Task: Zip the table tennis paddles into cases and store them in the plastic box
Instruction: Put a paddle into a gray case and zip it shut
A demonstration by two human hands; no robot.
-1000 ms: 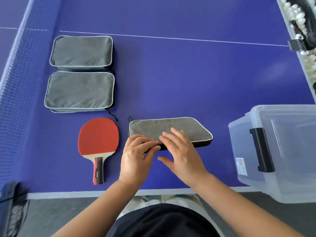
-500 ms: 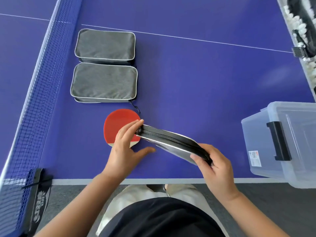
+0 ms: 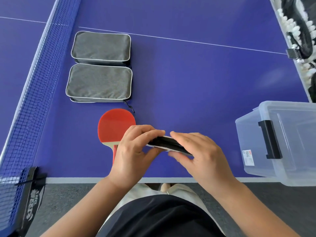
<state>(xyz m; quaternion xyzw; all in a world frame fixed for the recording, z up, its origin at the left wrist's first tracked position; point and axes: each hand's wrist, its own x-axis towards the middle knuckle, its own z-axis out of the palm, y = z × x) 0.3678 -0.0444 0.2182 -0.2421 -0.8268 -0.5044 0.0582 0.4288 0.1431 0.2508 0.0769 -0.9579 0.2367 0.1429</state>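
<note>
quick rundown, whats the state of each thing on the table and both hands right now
held case: lifted on edge, gripped by both hands, zipper side up
left hand: grips the case's left end
right hand: grips the case's right end
red paddle: bare, flat on the table
near grey case: flat, zipper pull trailing out
far grey case: flat
plastic box: lid on, latch down

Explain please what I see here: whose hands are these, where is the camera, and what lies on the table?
No machine here: a person wears a camera on the head, looking down at the bare hands. The left hand and right hand both grip one grey case, held edge-up above the blue table. On the table lie a red paddle and two more cases, side by side near the net. A clear plastic box sits at the right edge.
</note>
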